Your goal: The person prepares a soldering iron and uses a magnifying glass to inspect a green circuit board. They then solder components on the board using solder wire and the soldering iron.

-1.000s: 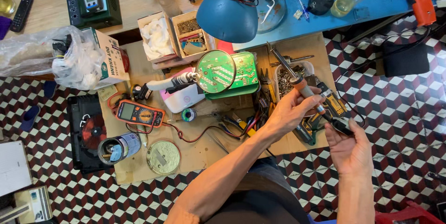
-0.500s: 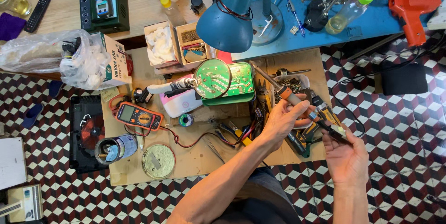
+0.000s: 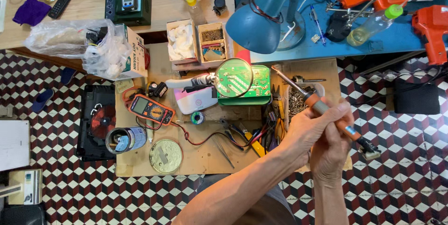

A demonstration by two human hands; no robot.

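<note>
A soldering iron [image 3: 346, 130] with an orange and grey handle lies slanted across both my hands, its metal tip pointing up-left toward a green circuit board [image 3: 257, 81]. My left hand [image 3: 304, 130] reaches in from the lower left and pinches the grey collar near the hot end. My right hand [image 3: 332, 152] comes up from below, pressed against the left, and wraps the orange grip. A round magnifier [image 3: 233, 77] on a white stand covers the board's left part. The iron's dark rear end juts out at the right of my hands.
On the wooden board lie an orange multimeter [image 3: 151, 109], a solder spool [image 3: 198, 117], a tin can [image 3: 126, 139], a round lid [image 3: 166, 156], tweezers [image 3: 224, 152], pliers and a tray of metal bits [image 3: 297, 100]. A blue lamp [image 3: 261, 19] hangs above. Checkered floor surrounds.
My hands have drawn together and risen toward the camera. The right hand now grips the iron's handle next to the left, and the tip points further up-left.
</note>
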